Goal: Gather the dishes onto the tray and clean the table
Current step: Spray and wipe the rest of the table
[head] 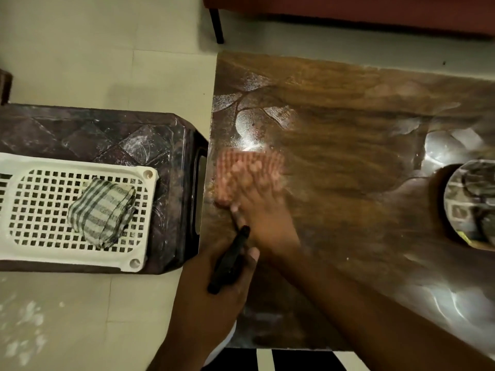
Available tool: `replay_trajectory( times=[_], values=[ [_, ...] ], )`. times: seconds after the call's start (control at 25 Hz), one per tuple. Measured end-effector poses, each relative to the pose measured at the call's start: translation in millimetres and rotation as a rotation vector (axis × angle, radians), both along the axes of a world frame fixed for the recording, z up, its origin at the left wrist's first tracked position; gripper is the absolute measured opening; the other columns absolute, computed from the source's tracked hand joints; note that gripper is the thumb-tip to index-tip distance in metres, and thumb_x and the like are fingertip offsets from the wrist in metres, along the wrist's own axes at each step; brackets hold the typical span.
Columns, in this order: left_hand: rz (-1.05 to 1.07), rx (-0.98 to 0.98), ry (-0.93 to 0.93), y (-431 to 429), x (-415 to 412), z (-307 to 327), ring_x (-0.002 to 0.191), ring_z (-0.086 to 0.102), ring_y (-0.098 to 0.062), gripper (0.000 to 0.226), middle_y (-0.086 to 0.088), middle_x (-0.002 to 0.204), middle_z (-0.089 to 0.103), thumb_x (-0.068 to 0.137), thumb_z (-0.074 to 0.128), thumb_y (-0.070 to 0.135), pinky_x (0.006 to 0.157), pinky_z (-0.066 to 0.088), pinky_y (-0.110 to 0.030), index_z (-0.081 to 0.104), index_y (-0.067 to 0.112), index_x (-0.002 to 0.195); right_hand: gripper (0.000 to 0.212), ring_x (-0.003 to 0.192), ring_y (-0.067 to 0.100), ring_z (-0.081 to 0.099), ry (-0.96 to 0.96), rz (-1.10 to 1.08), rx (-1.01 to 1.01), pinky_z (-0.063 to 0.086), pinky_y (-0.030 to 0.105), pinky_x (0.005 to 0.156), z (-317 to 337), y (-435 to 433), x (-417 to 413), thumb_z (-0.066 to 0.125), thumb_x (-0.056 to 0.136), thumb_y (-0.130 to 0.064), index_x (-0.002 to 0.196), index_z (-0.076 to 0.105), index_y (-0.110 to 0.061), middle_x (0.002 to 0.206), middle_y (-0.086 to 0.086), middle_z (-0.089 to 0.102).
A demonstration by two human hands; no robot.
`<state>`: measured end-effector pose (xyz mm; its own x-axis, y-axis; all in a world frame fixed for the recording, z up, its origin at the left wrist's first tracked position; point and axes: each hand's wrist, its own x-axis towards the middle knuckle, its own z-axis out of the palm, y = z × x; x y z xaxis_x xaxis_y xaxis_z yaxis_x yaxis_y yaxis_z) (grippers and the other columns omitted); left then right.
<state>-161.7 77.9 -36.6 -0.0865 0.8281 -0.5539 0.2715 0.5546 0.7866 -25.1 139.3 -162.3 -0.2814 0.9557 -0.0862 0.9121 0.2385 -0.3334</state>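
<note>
Fingers of the right hand [257,210] press flat and spread on a blurred pink cloth [241,172] at the table's [348,129] left edge — the left hand [214,290], nearer, is closed around a dark object [230,261]. Left of the table, a white perforated tray [80,210] holding a striped cloth [103,212] sits on a dark stool [107,135] — a round dish [471,204] lies far right.

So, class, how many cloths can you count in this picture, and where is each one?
2. A checked cloth lies folded on the white perforated tray at left. A pink cloth, blurred by motion, is under the right hand on the wooden table. Others may lie outside the frame.
</note>
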Motion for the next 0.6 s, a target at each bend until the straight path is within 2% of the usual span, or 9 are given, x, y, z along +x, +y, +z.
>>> replay_trajectory(
  times=[0.08,0.12,0.2,0.24,0.32,0.44,0.48,0.52,0.6],
  values=[
    [-0.024,0.008,-0.023,-5,-3,2,0.086,0.075,-0.003,0.016,0.008,0.084,0.08,0.085,0.079,0.04,0.083,0.057,-0.026,0.081,0.026,0.093,0.052,0.168,0.022,-0.006,-0.002,0.566,-0.001,0.008,0.046,0.136,0,-52,17,0.053,0.103,-0.046,0.151,0.055,-0.028,0.168,-0.001,0.042],
    [-0.013,0.006,-0.077,-9,-4,2,0.083,0.076,-0.003,0.015,0.008,0.082,0.081,0.086,0.078,0.035,0.08,0.058,-0.022,0.082,0.022,0.094,0.049,0.168,0.02,-0.005,0.014,0.753,-0.03,0.007,0.044,0.136,3,-62,43,0.054,0.105,-0.046,0.151,0.056,-0.03,0.167,-0.002,0.044],
    [-0.011,-0.011,-0.179,-19,-8,3,0.069,0.072,-0.009,0.015,-0.004,0.068,0.073,0.087,0.079,0.025,0.068,0.051,-0.009,0.078,0.011,0.085,0.053,0.166,0.021,0.016,-0.039,0.826,-0.029,0.013,0.046,0.134,9,-67,99,0.049,0.107,-0.042,0.159,0.045,-0.031,0.171,-0.004,0.039],
    [-0.034,-0.005,-0.158,-23,-12,0,0.065,0.068,-0.019,0.021,-0.012,0.066,0.068,0.088,0.08,0.026,0.064,0.046,-0.008,0.075,0.007,0.08,0.057,0.164,0.022,0.022,-0.075,0.69,-0.033,0.011,0.044,0.134,11,-61,126,0.045,0.108,-0.039,0.163,0.038,-0.029,0.173,-0.003,0.033],
    [-0.091,0.007,-0.083,-38,-17,0,0.072,0.07,-0.029,0.028,-0.017,0.071,0.07,0.088,0.08,0.036,0.065,0.048,-0.014,0.074,0.011,0.081,0.06,0.165,0.024,0.019,-0.047,0.157,-0.037,0.007,0.048,0.135,17,-55,160,0.039,0.109,-0.035,0.168,0.028,-0.027,0.175,0.0,0.024],
    [-0.11,0.029,-0.053,-65,-17,3,0.061,0.069,-0.016,0.029,-0.006,0.066,0.071,0.087,0.077,0.048,0.061,0.05,-0.017,0.074,0.019,0.084,0.061,0.168,0.026,0.006,0.078,-0.694,-0.034,0.006,0.059,0.134,19,-61,119,0.032,0.109,-0.037,0.169,0.031,-0.027,0.18,0.0,0.016],
    [-0.115,0.031,-0.049,-75,-16,3,0.055,0.065,-0.012,0.028,-0.004,0.062,0.068,0.088,0.076,0.047,0.057,0.05,-0.019,0.073,0.02,0.084,0.062,0.168,0.028,0.006,0.077,-0.798,-0.038,0.003,0.057,0.135,17,-73,88,0.032,0.107,-0.036,0.168,0.033,-0.025,0.18,0.001,0.016],
    [-0.122,0.036,-0.045,-85,-16,3,0.051,0.062,-0.01,0.026,-0.004,0.06,0.067,0.089,0.076,0.045,0.054,0.049,-0.021,0.073,0.02,0.085,0.063,0.168,0.03,0.007,0.064,-0.767,-0.039,0.0,0.053,0.135,14,-91,57,0.034,0.105,-0.035,0.167,0.035,-0.024,0.18,0.003,0.018],
    [-0.151,0.064,-0.012,-112,-12,4,0.054,0.065,-0.008,0.018,-0.003,0.064,0.071,0.092,0.076,0.041,0.055,0.051,-0.023,0.075,0.023,0.089,0.063,0.166,0.03,0.011,0.042,-0.365,-0.074,-0.004,0.045,0.134,9,-148,12,0.038,0.104,-0.04,0.164,0.04,-0.024,0.177,0.006,0.028]
  ],
)
